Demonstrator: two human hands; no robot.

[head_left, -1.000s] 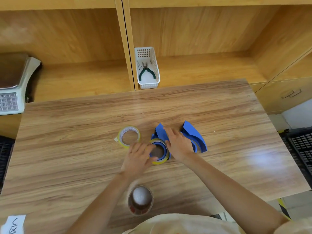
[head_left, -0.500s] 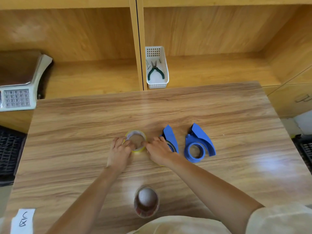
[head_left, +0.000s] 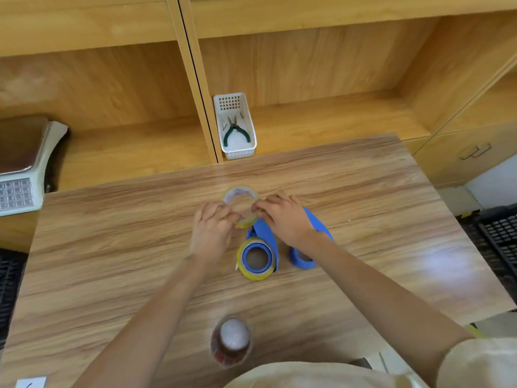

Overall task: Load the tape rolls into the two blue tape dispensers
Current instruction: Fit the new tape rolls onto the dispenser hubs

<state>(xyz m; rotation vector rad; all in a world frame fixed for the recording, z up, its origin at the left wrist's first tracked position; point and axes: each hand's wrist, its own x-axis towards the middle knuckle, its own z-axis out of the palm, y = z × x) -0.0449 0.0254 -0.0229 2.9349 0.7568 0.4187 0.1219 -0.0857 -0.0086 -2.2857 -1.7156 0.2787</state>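
A loose roll of clear yellowish tape [head_left: 241, 194] sits on the wooden table [head_left: 112, 247], tilted up between both hands. My left hand [head_left: 211, 231] pinches its left edge and my right hand [head_left: 282, 217] pinches its right edge. Just in front lies a blue tape dispenser [head_left: 264, 236] with a yellow tape roll [head_left: 255, 259] seated on its hub. A second blue dispenser [head_left: 303, 260] lies to the right, partly hidden under my right wrist, its hub holding no roll.
A round container with a white lid [head_left: 232, 341] stands near the table's front edge. A white basket [head_left: 236, 152] holding green-handled pliers [head_left: 235, 131] sits on the shelf behind. A weighing scale [head_left: 19, 163] is at the left, a black crate [head_left: 500, 233] at the right.
Both hands left the loaded dispenser, moved to the loose tape roll and took hold of it on either side. The roll now sits tilted up between them. The camera has shifted.
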